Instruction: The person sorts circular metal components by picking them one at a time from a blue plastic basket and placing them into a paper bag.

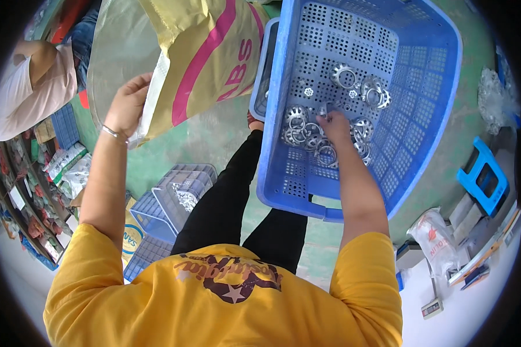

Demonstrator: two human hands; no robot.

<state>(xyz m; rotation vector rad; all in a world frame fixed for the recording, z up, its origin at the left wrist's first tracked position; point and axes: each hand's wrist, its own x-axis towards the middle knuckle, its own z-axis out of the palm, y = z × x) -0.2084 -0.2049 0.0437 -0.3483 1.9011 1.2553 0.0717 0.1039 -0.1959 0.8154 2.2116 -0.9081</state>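
Observation:
My left hand (127, 104) grips the open edge of a large yellow woven sack (208, 52) with a pink stripe, holding its mouth up at the upper left. My right hand (334, 124) reaches down into a blue perforated plastic crate (428, 115) and closes on a cluster of shiny toothed metal rings (307, 130) lying on the crate's floor. More of the same rings (359, 81) lie further back in the crate. The crate stands in front of my legs on the green floor.
Smaller grey-blue crates (179, 191), one holding small metal parts, sit at the lower left. Another person in a pale top (35, 87) is at the far left beside cluttered shelves. A blue stool (483, 176), a plastic bag (437, 237) and a scale stand at the right.

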